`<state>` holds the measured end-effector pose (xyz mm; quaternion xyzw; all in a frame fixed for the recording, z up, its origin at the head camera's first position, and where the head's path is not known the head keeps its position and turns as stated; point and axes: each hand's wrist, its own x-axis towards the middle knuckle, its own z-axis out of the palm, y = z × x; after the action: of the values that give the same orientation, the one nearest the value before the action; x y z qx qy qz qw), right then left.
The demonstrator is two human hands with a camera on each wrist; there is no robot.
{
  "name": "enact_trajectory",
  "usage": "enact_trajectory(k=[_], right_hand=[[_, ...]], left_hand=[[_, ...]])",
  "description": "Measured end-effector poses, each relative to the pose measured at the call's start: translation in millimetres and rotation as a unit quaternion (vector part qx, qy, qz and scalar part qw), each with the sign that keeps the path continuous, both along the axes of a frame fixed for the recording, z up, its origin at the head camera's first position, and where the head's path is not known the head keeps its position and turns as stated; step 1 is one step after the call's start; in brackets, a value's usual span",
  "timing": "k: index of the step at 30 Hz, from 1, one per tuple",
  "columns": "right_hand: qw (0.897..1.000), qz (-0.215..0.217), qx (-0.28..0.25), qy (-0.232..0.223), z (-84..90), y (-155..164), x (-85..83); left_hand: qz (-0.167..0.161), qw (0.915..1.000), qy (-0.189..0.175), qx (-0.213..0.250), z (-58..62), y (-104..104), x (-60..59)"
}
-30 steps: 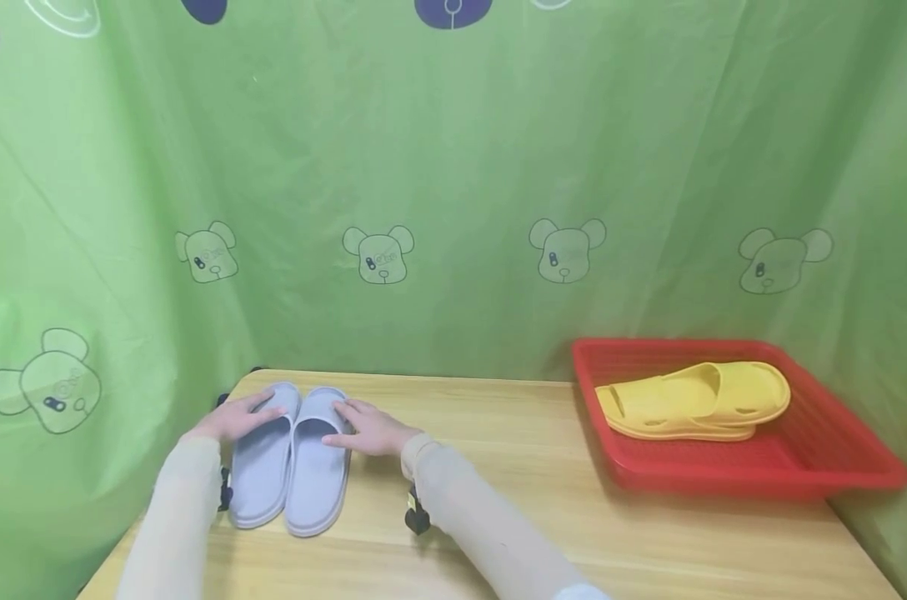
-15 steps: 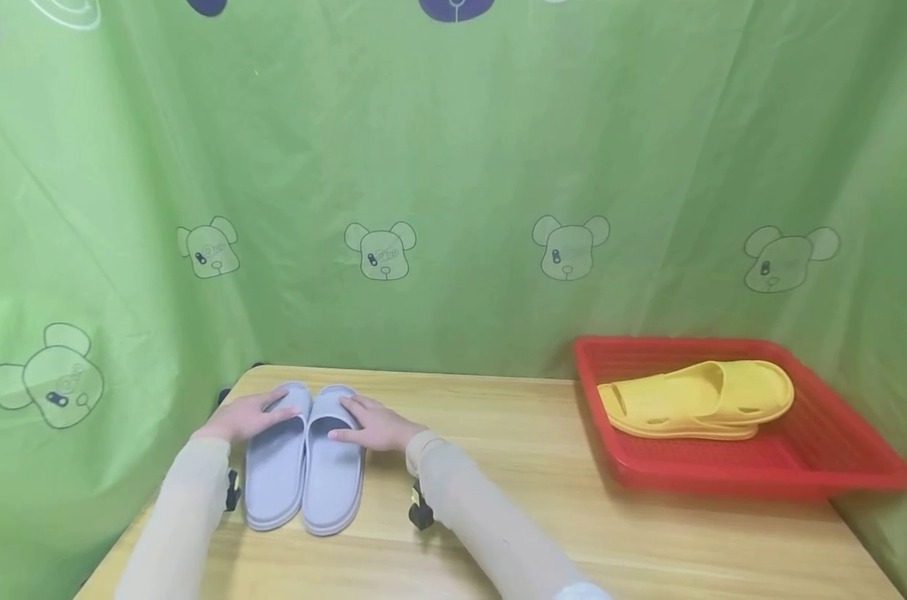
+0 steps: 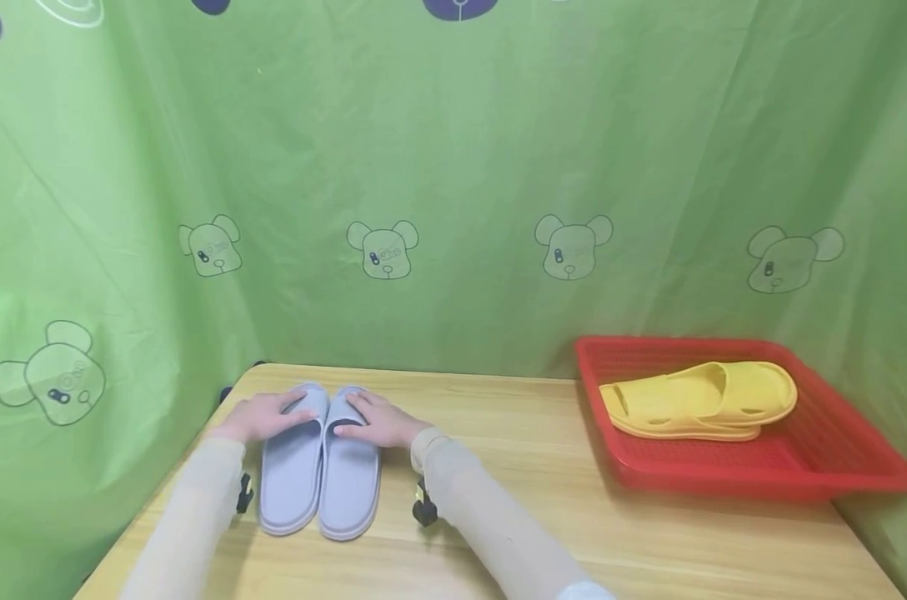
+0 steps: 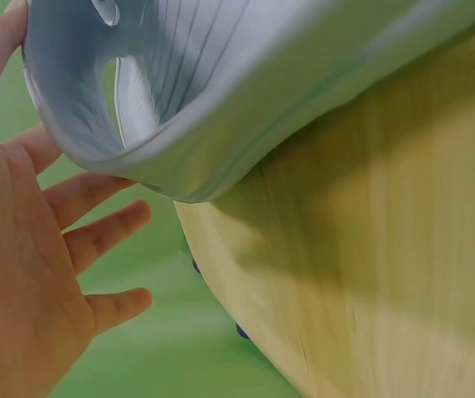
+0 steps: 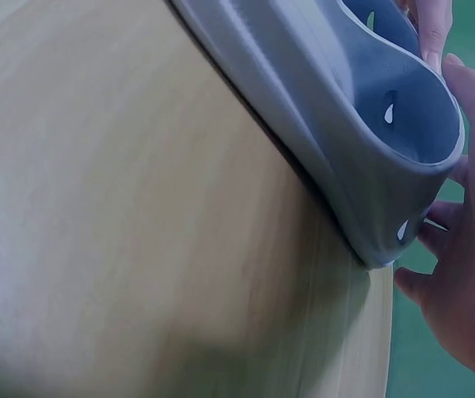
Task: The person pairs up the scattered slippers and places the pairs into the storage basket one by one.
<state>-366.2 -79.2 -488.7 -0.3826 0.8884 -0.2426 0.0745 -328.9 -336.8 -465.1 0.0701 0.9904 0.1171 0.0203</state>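
Both of my hands lie flat with relaxed fingers, my left hand point(image 3: 262, 414) resting on the strap of the left grey slipper point(image 3: 292, 467) and my right hand point(image 3: 378, 421) on the right grey slipper point(image 3: 351, 475), which sit side by side, touching, under my palms. I judge this pair gathered but not yet lifted. The table's point(image 3: 513, 517) near-left edge and the green curtain point(image 3: 86, 250) crowd my left, while bare wood opens rightward to the red tray point(image 3: 799, 475) holding yellow slippers point(image 3: 697, 400).

No legible text anywhere — only bear prints.
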Motion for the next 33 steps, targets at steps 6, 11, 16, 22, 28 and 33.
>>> enact_trajectory(k=[6, 11, 16, 22, 28, 33], right_hand=[[1.0, -0.006, 0.0, 0.0, -1.8, 4.0, -2.1], [1.0, -0.018, 0.012, 0.006, -2.6, 8.2, -4.2], [1.0, -0.021, 0.017, 0.001, -0.4, 15.4, -4.3], [1.0, -0.017, 0.009, 0.014, -2.7, 23.3, -8.1], [1.0, -0.021, 0.002, 0.009, -4.0, 29.2, -10.9], [1.0, -0.021, -0.002, 0.009, -3.5, 33.1, -11.1]], left_hand=[[-0.006, 1.0, 0.003, -0.005, -0.4, 12.3, 0.9], [-0.013, 0.9998, 0.009, -0.01, 1.3, 19.8, 3.0], [-0.018, 0.9997, 0.014, -0.006, 1.4, 26.0, 6.0], [-0.029, 0.9993, 0.018, 0.013, 3.9, 34.2, 9.9], [-0.032, 0.9986, 0.028, 0.032, 2.2, 34.0, 7.3], [-0.032, 0.9984, 0.021, 0.04, 2.2, 34.1, 5.6]])
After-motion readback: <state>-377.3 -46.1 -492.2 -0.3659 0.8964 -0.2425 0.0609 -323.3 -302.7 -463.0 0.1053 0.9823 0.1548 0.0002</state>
